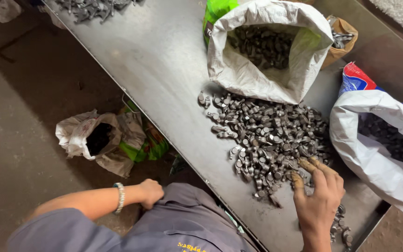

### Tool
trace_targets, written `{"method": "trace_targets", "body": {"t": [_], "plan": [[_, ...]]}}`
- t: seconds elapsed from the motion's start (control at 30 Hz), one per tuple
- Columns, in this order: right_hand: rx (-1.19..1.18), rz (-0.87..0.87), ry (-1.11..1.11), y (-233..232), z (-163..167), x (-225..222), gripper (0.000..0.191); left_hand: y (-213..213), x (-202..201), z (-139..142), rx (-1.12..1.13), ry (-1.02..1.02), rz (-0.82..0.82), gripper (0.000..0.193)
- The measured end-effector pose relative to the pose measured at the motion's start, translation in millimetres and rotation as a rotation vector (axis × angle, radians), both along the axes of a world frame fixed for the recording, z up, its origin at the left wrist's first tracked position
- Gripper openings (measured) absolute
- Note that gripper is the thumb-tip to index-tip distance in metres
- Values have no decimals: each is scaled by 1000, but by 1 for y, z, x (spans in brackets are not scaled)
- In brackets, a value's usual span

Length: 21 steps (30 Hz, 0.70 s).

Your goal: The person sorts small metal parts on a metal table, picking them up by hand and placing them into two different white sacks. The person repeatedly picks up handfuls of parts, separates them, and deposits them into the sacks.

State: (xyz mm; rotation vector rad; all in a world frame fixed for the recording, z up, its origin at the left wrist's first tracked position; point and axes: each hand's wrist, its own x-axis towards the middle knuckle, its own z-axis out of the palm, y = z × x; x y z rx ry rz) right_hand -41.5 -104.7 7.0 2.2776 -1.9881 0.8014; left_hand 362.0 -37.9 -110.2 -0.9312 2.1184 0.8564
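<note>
Metal parts (269,140) heaped on the steel table (164,60), right hand (320,200) at their near edge.
The fingers (311,165) lay spread flat on the pile's five o'clock edge, gripping nothing; the heap stretched toward eleven o'clock, to a white sack (239,70). The left hand (151,192), curled loosely, rested on the lap, farther away.

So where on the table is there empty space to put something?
The metal table is bare along its left side, between the white sack, the far heap of parts and the edge. It is crowded around the right hand, where the pile of small metal pieces lies between two sacks.
</note>
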Motion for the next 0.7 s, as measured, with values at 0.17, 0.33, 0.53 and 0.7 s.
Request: {"method": "trace_targets", "body": {"t": [0.17, 0.33, 0.53, 0.7], "plan": [[-2, 105, -151, 23, -34, 11, 30, 1, -23, 4, 81, -80, -49, 46], [-9, 139, -349, 45, -75, 46, 22, -36, -33, 50, -84, -168, 149, 56], [83, 246, -293, 3, -76, 84, 34, -151, -28, 97, -589, 500, 873, 69], [72, 390, 74, -26, -78, 128, 58, -207, -45, 85, -728, 782, 1102, 136]]}}
